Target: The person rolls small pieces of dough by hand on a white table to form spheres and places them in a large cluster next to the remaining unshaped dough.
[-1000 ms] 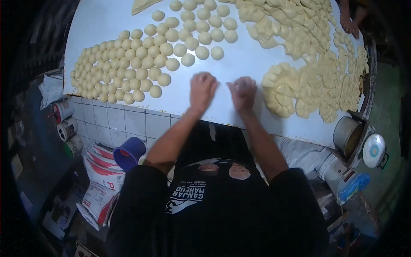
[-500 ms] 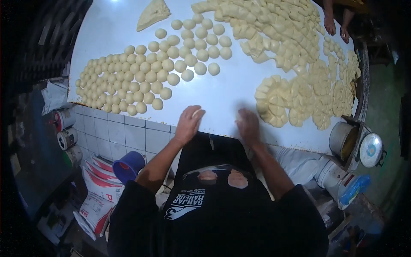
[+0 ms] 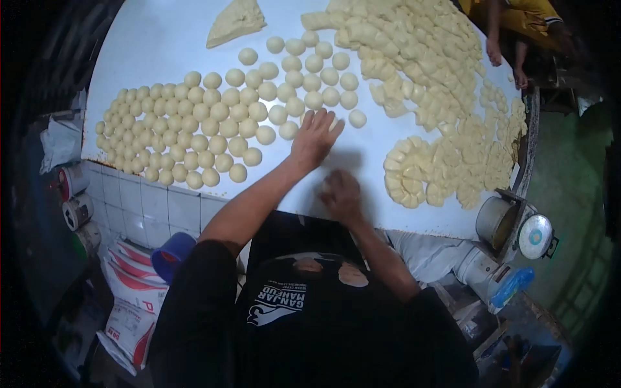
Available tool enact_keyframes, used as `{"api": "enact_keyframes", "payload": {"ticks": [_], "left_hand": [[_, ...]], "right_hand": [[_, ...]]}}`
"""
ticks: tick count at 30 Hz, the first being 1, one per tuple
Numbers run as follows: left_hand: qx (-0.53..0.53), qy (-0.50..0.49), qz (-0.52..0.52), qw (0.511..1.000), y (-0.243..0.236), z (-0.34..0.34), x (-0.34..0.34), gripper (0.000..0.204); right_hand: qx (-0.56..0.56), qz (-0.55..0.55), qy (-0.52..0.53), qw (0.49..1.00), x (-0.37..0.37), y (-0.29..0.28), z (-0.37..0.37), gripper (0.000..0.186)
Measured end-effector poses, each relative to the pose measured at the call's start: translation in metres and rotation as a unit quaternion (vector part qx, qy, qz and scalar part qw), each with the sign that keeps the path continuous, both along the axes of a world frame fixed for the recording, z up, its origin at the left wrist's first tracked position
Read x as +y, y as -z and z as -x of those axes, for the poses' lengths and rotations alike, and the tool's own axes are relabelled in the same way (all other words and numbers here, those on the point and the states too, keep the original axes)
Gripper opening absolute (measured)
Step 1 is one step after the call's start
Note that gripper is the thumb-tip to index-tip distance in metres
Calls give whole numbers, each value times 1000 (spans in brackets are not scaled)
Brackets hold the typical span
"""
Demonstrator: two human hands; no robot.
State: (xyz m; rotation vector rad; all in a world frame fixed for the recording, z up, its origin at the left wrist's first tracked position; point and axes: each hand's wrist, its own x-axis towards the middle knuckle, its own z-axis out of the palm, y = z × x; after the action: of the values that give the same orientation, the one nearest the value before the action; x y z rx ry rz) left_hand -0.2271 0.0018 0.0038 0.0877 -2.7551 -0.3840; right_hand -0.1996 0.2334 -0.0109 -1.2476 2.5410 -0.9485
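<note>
On the left of a white table (image 3: pixel 155 52), dozens of smooth, pale balls (image 3: pixel 200 111) look already rounded, packed close. Beyond them lies a rough wedge (image 3: pixel 236 23) of dough, apparently undivided. At the balls' right edge, the left hand (image 3: pixel 314 140) reaches palm down, fingers slightly spread. The right hand (image 3: pixel 341 194), blurred, seems curled; whether it holds anything I cannot tell. At right, many yellower, dented pieces (image 3: pixel 436 84) look unrounded.

Surface (image 3: pixel 373 152) under the right hand (image 3: pixel 341 195) looks smooth, kinda glossy. Balls (image 3: pixel 220 112) left of the left hand (image 3: pixel 315 140): smooth, pretty matt. Right of the right hand, lumpy dough (image 3: pixel 446 161) with a sheen, dull metal pot (image 3: pixel 487 220).
</note>
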Motion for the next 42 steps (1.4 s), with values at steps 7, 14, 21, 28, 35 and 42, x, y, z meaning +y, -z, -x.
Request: {"api": "enact_keyframes", "payload": {"ticks": [7, 14, 21, 28, 35, 42], "left_hand": [[-103, 206, -66, 971, 2, -116, 5, 34], [-156, -18, -195, 968, 46, -127, 82, 14], [-22, -50, -151, 987, 36, -110, 49, 17], [4, 37, -166, 985, 62, -180, 40, 18], [-34, -45, -228, 972, 30, -173, 103, 32], [12, -99, -353, 930, -10, -134, 89, 36]], "right_hand": [[-50, -11, 38, 998, 78, -2, 3, 42], [108, -114, 37, 987, -2, 46, -3, 25], [113, 2, 9, 994, 8, 17, 59, 33], [86, -27, -143, 986, 69, 34, 39, 28], [66, 95, -62, 991, 58, 5, 1, 46], [-78, 17, -76, 994, -19, -93, 105, 63]]}}
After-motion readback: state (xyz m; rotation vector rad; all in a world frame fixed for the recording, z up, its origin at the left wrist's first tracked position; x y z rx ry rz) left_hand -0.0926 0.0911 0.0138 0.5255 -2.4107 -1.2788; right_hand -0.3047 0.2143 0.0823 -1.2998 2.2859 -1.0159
